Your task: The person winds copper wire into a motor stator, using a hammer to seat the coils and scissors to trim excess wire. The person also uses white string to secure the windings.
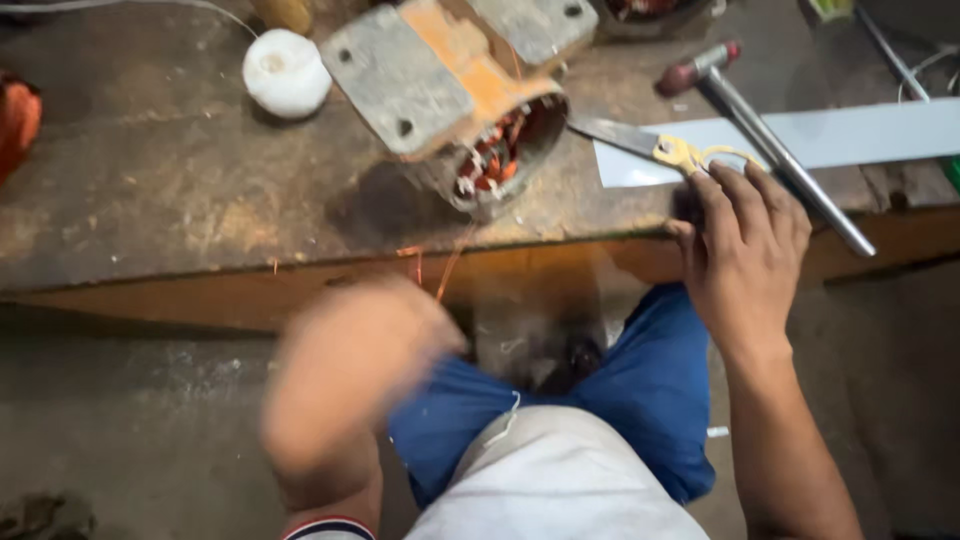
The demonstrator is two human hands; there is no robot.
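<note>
Seen from above, a person in blue shorts and a pale shirt sits at a worn brown wooden counter (160,190). The right hand (745,245) rests at the counter's front edge, fingers spread loosely over the yellow handles of a pair of metal scissors (650,145), touching them without a closed grip. The scissors lie on a long pale grey sheet strip (830,135), blades pointing left toward a rusty orange-and-grey electric motor stator (460,95) with copper windings showing at its open end. The left hand (350,365) is below the counter edge, blurred; whether it is open or closed cannot be told. A metal-handled hammer (770,140) lies just beside the right hand. A white spool of thread (286,72) sits left of the stator.
</note>
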